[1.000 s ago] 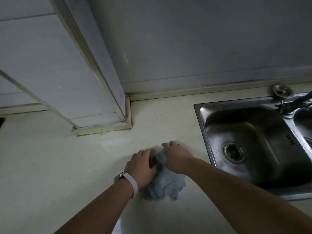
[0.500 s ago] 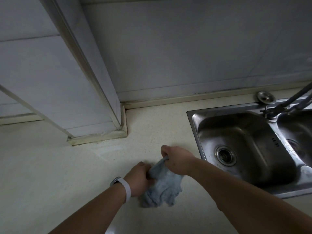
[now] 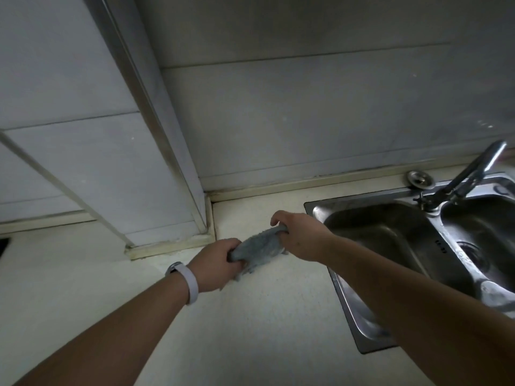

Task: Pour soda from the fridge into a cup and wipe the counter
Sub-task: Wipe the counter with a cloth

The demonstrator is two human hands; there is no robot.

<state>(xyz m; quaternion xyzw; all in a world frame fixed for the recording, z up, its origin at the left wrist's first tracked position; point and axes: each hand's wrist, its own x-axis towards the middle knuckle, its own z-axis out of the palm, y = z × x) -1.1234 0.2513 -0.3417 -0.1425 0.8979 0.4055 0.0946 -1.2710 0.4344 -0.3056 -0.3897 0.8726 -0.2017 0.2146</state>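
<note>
Far left edge: one small dark object (image 3: 3,244) on the counter (image 3: 83,274), cut off by the frame, can't tell what it is. Behind it, tiled wall, then one tiled column (image 3: 156,162) jutting onto the counter with a metal corner strip running down it.

One white wristband (image 3: 187,281) on my left wrist. My left hand (image 3: 216,264) is knuckles-up, fingers curled round the left end of the cloth (image 3: 260,247). One cloth only: grey-blue, fuzzy, bunched into a short roll stretched between both hands. Its lower fringe hangs toward the counter; can't tell if it touches. It sits over the counter strip between the column base and the sink, near the back wall.

My right hand (image 3: 299,235) grips the right end of the cloth, fingers wrapped over it, index finger hooked above the rest. Both forearms bare, coming in from the bottom corners.

Right of that: one steel sink (image 3: 348,310) set in the counter, two basins. Left basin mostly hidden behind my right forearm; right basin shows one drain (image 3: 473,254). One faucet (image 3: 471,174) rises from the divider at the back, angled up-right. One round metal cap (image 3: 420,179) on the counter just behind the sink rim, beside the faucet base.
</note>
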